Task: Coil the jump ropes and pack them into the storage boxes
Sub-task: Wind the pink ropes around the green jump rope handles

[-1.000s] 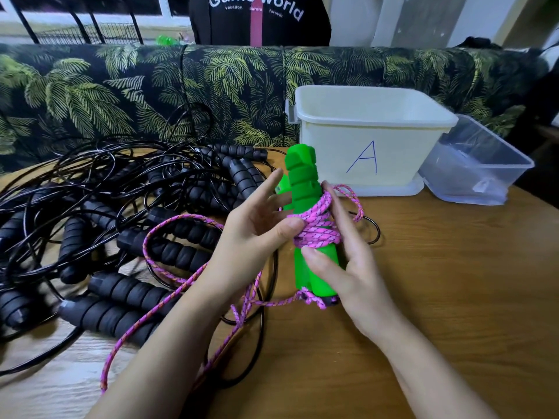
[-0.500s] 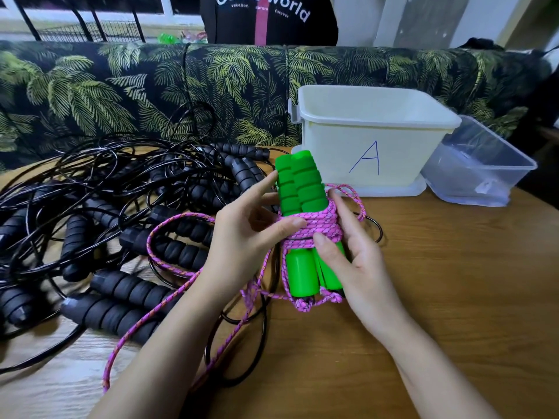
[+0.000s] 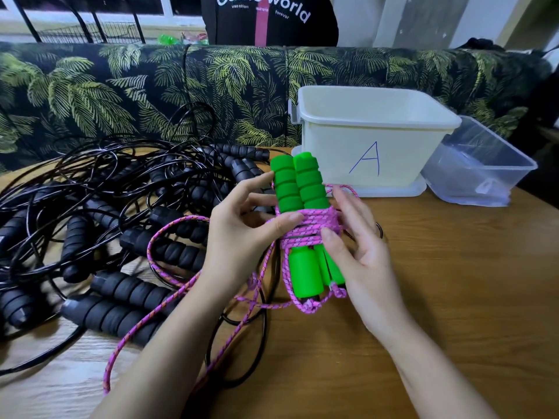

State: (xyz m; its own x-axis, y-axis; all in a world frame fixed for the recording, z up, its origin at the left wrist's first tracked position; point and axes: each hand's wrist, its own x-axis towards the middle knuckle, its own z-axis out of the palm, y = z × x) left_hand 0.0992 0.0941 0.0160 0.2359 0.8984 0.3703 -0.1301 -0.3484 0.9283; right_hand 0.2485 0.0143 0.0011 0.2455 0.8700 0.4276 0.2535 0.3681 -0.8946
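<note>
1. Since a second ago, you are turning the green handles (image 3: 298,189) round. Where one was hiding the other, both are now showing side by side, standing nearly upright with the ribbed foam ends on top.
2. Your left hand (image 3: 242,234) is gripping the pair from the left. The thumb is pressing across the front of the wraps and the index finger is reaching up along the foam.
3. Your right hand (image 3: 360,252) is pinching the pink rope (image 3: 311,223) against the handles. The thumb is lying on the lower turns, and the fingers are running up behind with a loop passing over them.
4. The rope is binding the middle of both handles in several tight turns. Its loose length is trailing down to the left over the wooden table (image 3: 453,297) and across your left forearm.
5. You are holding the bundle in front of the white box marked A (image 3: 363,137), which is standing open. I cannot tell whether the handles' lower ends are touching the table.
6. A clear plastic box (image 3: 484,170) is leaning just to the right of the white box.
7. Tangled black jump ropes (image 3: 121,222) are lying heaped on the left of the table.
8. A palm-print sofa (image 3: 121,86) is running along behind, and a person in a black shirt (image 3: 269,22) is standing beyond it.
</note>
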